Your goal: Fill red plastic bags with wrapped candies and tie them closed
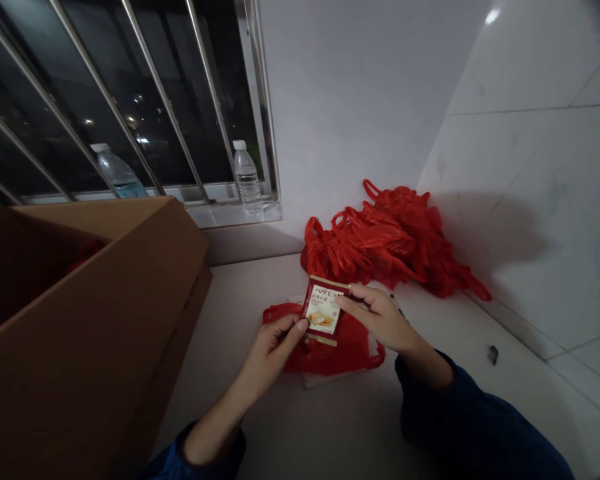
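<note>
Between my two hands is a small snack packet (323, 312), dark red with a cream label and a picture of biscuits. My left hand (279, 339) pinches its lower left edge between thumb and fingers. At the upper right edge, my right hand (375, 312) grips it, thumb over the front. Below the packet a red plastic bag (325, 357) lies spread on the white surface, over something flat and pale whose kind I cannot make out. The fingers behind the packet are partly hidden.
A heap of red plastic bags (395, 233) rests against the back wall. On the left stands an open cardboard box (145, 280) with something red inside. Two plastic bottles, one clear (247, 177) and one bluish (117, 173), stand by the barred window. A small dark object (493, 355) lies at right.
</note>
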`<action>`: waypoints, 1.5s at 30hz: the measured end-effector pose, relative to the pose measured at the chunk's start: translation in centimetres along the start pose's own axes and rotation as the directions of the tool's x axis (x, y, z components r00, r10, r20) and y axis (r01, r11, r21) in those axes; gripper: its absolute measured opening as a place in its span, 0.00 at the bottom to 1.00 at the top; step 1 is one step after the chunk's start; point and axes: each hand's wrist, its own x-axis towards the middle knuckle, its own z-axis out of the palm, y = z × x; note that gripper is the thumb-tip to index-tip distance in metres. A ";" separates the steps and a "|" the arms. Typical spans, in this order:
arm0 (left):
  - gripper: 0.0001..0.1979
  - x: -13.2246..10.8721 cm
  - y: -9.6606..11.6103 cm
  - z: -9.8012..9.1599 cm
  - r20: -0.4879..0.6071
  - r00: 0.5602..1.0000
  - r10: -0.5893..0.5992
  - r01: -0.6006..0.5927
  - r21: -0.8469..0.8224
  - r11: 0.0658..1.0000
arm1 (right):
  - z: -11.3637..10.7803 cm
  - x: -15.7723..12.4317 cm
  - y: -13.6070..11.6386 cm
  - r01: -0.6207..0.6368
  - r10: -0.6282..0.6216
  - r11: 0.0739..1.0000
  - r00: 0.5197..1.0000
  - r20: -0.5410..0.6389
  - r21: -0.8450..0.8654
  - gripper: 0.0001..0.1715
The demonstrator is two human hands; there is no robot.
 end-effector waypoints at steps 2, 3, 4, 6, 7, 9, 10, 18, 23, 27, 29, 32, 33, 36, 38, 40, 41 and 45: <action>0.17 0.2 -0.6 -0.7 0.022 0.999 0.043 -0.047 0.240 0.970 | -0.5 0.0 0.2 0.010 -0.027 0.980 0.996 -0.086 -0.200 0.18; 0.16 0.2 -1.0 -1.0 0.043 0.998 0.052 -0.065 0.373 0.925 | -0.7 0.0 0.3 -0.001 -0.040 0.954 0.991 -0.131 -0.300 0.17; 0.15 0.3 -1.4 -1.3 0.084 0.995 0.045 -0.080 0.493 0.866 | -0.8 0.0 0.3 -0.014 -0.050 0.927 0.986 -0.161 -0.374 0.16; 0.13 0.3 -2.2 -1.4 0.195 0.980 -0.027 -0.110 0.653 0.749 | -0.8 0.0 0.5 -0.021 -0.049 0.910 0.987 -0.155 -0.415 0.14; 0.11 0.1 -2.6 -1.3 0.248 0.966 -0.070 -0.125 0.690 0.712 | -0.6 0.0 0.6 -0.011 -0.042 0.920 0.991 -0.128 -0.392 0.13; 0.08 -0.3 -3.0 -0.9 0.314 0.940 -0.132 -0.144 0.719 0.680 | 0.2 0.0 1.2 0.013 -0.028 0.955 0.999 -0.046 -0.296 0.11; 0.07 -0.6 -3.0 -0.6 0.324 0.934 -0.150 -0.144 0.726 0.672 | 0.7 0.1 1.6 0.018 -0.019 0.967 1.000 -0.003 -0.253 0.11; 0.10 -2.2 -1.0 0.0 0.281 0.913 -0.295 -0.061 0.810 0.583 | 3.8 0.4 5.2 -0.032 0.143 0.883 0.969 0.202 -0.469 0.15; 0.12 -2.0 -0.7 -0.8 0.222 0.919 -0.325 -0.023 0.854 0.520 | 4.2 0.4 5.7 0.026 0.195 0.807 0.932 0.306 -0.590 0.21; 0.13 -1.5 -0.5 -0.2 0.171 0.949 -0.266 -0.021 0.874 0.486 | 2.9 0.3 5.5 -0.021 0.330 0.627 0.913 0.241 -0.779 0.17; 0.12 -1.1 -0.8 0.7 0.212 0.966 -0.146 -0.095 0.821 0.563 | 2.3 0.1 5.6 -0.029 0.362 0.587 0.903 0.231 -0.809 0.14; 0.15 -0.8 -2.1 2.0 0.293 0.956 -0.015 -0.216 0.736 0.642 | 2.0 -0.4 6.0 -0.020 0.380 0.562 0.894 0.237 -0.827 0.12; 0.17 -0.7 -2.6 2.3 0.300 0.954 -0.018 -0.219 0.733 0.644 | 2.1 -0.6 6.1 -0.017 0.386 0.556 0.891 0.240 -0.831 0.14; 0.15 -0.8 -3.7 2.4 0.255 0.962 -0.102 -0.146 0.790 0.596 | 2.6 -1.0 6.4 -0.015 0.401 0.547 0.882 0.246 -0.837 0.21; 0.13 -1.0 -3.8 1.9 0.224 0.962 -0.156 -0.101 0.824 0.557 | 2.9 -1.1 6.3 -0.018 0.410 0.541 0.878 0.245 -0.841 0.24; 0.12 -1.0 -3.5 1.5 0.203 0.960 -0.191 -0.070 0.839 0.540 | 3.1 -1.0 5.9 -0.030 0.421 0.525 0.878 0.229 -0.851 0.26; 0.12 -1.0 -3.3 1.3 0.198 0.959 -0.205 -0.057 0.839 0.541 | 3.2 -1.0 5.7 -0.038 0.428 0.509 0.878 0.215 -0.860 0.26; 0.13 -0.9 -2.7 1.1 0.196 0.948 -0.249 -0.021 0.823 0.568 | 3.7 -0.6 5.0 -0.064 0.443 0.432 0.884 0.150 -0.900 0.18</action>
